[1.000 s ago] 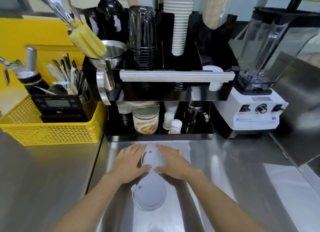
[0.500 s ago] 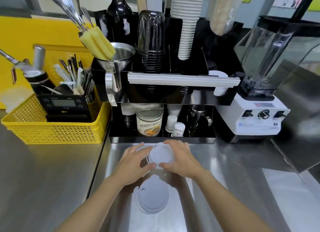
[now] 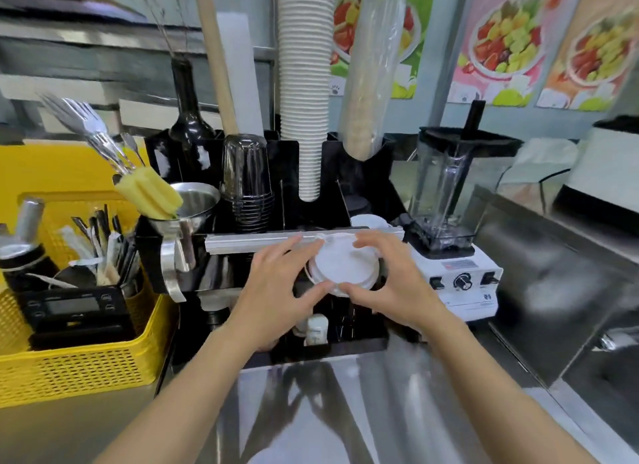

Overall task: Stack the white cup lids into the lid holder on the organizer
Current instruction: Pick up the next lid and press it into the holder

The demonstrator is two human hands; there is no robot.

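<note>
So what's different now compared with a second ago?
Both hands, left hand and right hand, have lifted the white lids off the counter up in front of the black organizer. The grip is unchanged. The second lid on the counter is now out of sight.

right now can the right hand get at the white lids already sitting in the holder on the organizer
Probably yes. The white lids in the holder sit just behind the right hand, with nothing between, but both hands, the left hand included, are busy holding the lid stack.

Head view, downward, close over counter (image 3: pixel 345 411)
</note>
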